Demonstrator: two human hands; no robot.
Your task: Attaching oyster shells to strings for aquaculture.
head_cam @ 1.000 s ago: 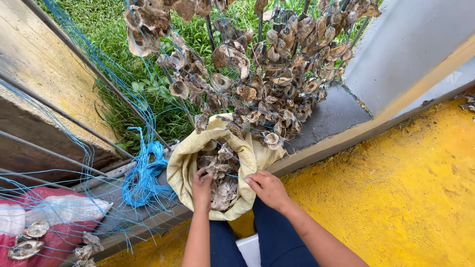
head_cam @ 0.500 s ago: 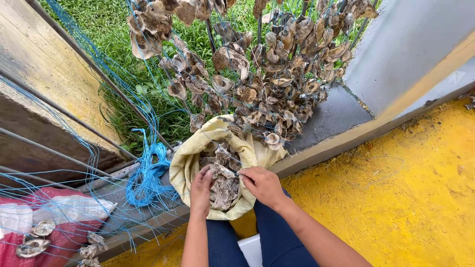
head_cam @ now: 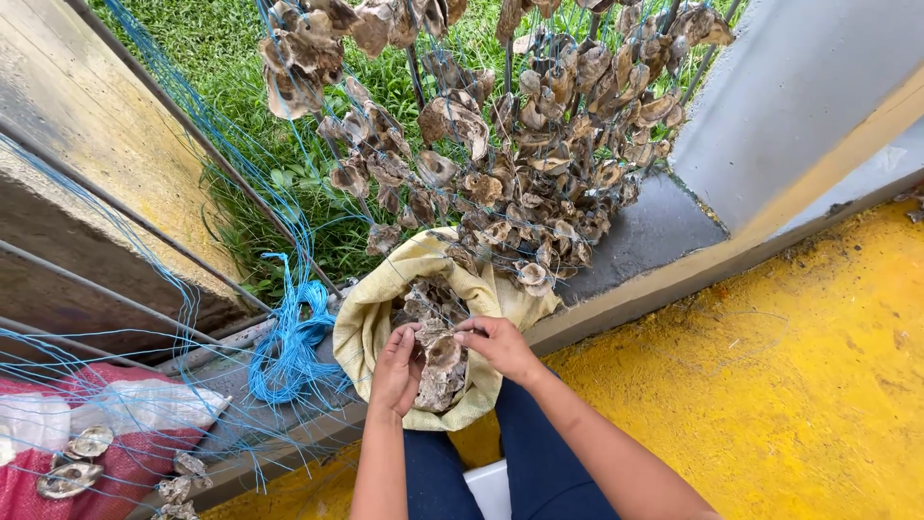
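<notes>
Far left there's a red and white woven sack [head_cam: 106,424] with a few flat grey shells on it, then a tangled bundle of thin blue twine [head_cam: 289,347]. Middle: a floppy yellowish cloth sack [head_cam: 371,323] full of rough, crusty oyster shells [head_cam: 438,351]. Left hand [head_cam: 397,371] is cupped against the pile, right hand [head_cam: 500,349] pinches a shell's top edge. Above hang strung shell clusters [head_cam: 520,164]; gritty yellow-painted floor [head_cam: 770,385] on the right.

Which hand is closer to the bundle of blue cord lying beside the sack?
Left. The left hand rests on the shells in the yellow sack, on the side toward the blue cord bundle. The right hand is farther right, across the sack opening.
</notes>
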